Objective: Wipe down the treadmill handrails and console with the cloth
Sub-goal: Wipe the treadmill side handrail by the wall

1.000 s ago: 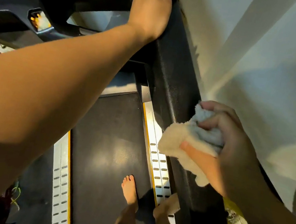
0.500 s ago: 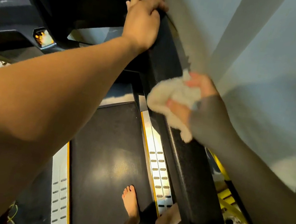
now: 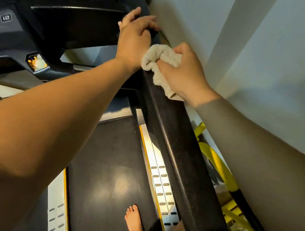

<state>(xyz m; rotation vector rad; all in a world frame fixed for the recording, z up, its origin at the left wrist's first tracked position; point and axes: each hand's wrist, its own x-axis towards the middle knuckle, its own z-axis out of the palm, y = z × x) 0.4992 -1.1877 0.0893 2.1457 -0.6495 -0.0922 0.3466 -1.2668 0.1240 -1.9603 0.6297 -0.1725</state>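
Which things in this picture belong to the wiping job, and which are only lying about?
Job: crumpled cream terry cloth, held by the right hand; long black handrail under it; black console with numbered buttons; left hand resting on the handrail's top end.
Lying about: yellow metal frame beside the treadmill; dark treadmill belt; bare foot on it.

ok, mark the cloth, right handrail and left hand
cloth (image 3: 162, 58), head view, on the bunched upper fold.
right handrail (image 3: 175, 149), head view, on its bare top face below the cloth.
left hand (image 3: 134, 38), head view, on the back of the hand.
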